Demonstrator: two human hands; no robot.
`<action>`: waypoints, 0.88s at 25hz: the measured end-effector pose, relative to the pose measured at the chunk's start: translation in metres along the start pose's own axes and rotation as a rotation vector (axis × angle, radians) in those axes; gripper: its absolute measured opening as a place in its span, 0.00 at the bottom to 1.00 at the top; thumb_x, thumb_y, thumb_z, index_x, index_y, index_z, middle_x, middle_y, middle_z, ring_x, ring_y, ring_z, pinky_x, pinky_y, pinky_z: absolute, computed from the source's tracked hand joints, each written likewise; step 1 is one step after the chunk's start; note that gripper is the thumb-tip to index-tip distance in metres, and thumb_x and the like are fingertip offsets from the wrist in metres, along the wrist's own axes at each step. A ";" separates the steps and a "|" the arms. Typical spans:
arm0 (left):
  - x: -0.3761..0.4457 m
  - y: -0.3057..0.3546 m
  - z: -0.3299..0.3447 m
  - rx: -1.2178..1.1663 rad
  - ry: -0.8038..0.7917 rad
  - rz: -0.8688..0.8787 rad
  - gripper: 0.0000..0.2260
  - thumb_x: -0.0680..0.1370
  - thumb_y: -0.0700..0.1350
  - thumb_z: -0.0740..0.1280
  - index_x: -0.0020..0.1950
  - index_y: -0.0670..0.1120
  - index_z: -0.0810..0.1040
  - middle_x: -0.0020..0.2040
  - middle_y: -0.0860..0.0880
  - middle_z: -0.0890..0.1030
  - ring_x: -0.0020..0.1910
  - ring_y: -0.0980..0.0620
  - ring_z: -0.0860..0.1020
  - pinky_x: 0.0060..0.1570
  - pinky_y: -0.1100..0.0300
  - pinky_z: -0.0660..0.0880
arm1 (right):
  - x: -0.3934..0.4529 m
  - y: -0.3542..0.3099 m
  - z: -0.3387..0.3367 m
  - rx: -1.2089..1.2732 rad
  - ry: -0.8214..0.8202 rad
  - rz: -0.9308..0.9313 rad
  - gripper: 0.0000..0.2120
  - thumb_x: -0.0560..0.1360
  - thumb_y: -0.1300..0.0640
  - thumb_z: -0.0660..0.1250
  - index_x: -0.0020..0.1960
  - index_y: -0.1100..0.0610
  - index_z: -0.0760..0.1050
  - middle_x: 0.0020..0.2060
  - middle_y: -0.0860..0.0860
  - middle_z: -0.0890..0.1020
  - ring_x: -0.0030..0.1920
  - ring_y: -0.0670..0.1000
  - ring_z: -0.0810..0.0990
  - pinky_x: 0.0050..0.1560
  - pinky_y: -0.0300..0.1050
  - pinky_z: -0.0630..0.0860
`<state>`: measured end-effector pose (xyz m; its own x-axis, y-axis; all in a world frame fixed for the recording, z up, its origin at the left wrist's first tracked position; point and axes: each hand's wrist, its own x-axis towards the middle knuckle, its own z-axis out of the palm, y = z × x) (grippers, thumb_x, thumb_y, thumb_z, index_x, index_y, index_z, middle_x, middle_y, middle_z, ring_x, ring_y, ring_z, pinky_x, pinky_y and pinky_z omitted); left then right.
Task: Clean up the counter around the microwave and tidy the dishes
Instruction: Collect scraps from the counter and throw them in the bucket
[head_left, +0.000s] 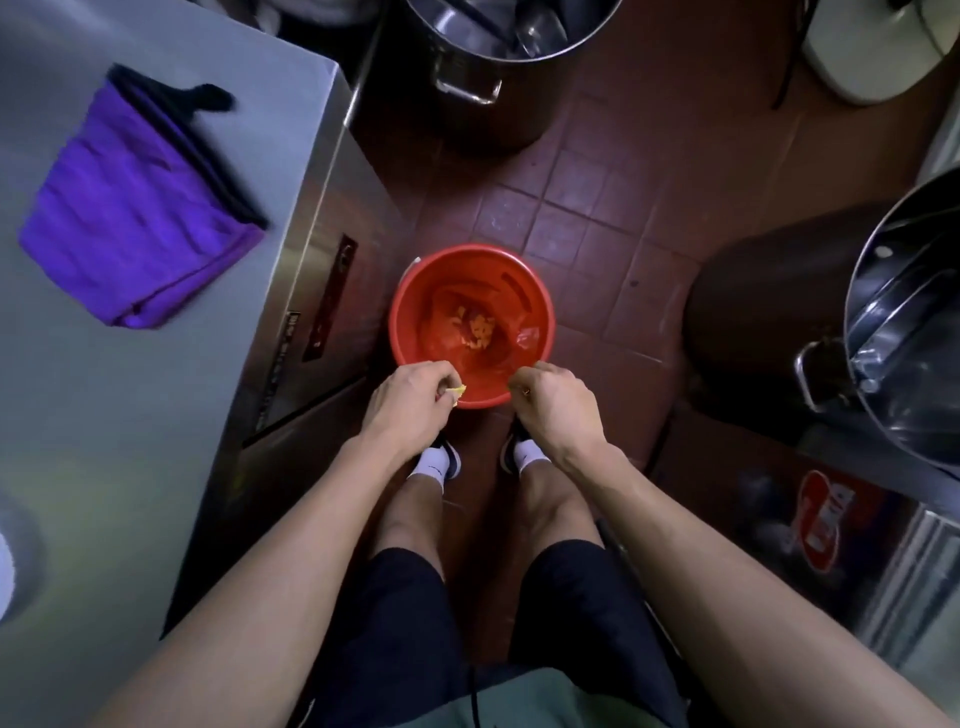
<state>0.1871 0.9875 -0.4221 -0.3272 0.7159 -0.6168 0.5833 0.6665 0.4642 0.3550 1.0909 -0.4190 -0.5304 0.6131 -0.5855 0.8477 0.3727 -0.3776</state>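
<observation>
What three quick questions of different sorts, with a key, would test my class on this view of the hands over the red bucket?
1. True or false: the purple cloth lies inside the red bucket.
2. Which hand pinches the small yellow scrap? A) the left hand B) the right hand
3. Fill in: the bucket stands on the tiled ____.

Key: 1. False, it lies on the steel counter. 2. A. 3. floor.
</observation>
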 end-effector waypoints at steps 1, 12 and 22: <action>0.012 -0.001 0.008 -0.006 -0.007 -0.007 0.04 0.75 0.47 0.70 0.46 0.56 0.78 0.38 0.59 0.77 0.40 0.53 0.78 0.38 0.57 0.74 | 0.010 0.010 0.008 0.007 -0.002 0.004 0.08 0.77 0.55 0.62 0.51 0.49 0.80 0.46 0.49 0.79 0.46 0.59 0.80 0.41 0.51 0.77; 0.140 -0.045 0.096 0.016 0.006 -0.017 0.06 0.76 0.44 0.68 0.49 0.55 0.80 0.44 0.58 0.80 0.49 0.52 0.78 0.48 0.53 0.76 | 0.117 0.082 0.107 0.038 -0.027 0.006 0.07 0.77 0.54 0.64 0.51 0.49 0.80 0.46 0.49 0.80 0.45 0.59 0.80 0.40 0.50 0.75; 0.207 -0.085 0.149 0.111 -0.028 0.093 0.07 0.78 0.44 0.67 0.54 0.54 0.79 0.50 0.54 0.82 0.55 0.48 0.75 0.53 0.52 0.73 | 0.180 0.119 0.167 0.031 -0.041 0.026 0.09 0.78 0.55 0.63 0.54 0.50 0.81 0.52 0.53 0.83 0.48 0.60 0.82 0.46 0.55 0.80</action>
<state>0.1805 1.0481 -0.6835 -0.2478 0.7661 -0.5930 0.6894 0.5695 0.4476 0.3583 1.1291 -0.6892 -0.5092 0.5925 -0.6242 0.8605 0.3351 -0.3838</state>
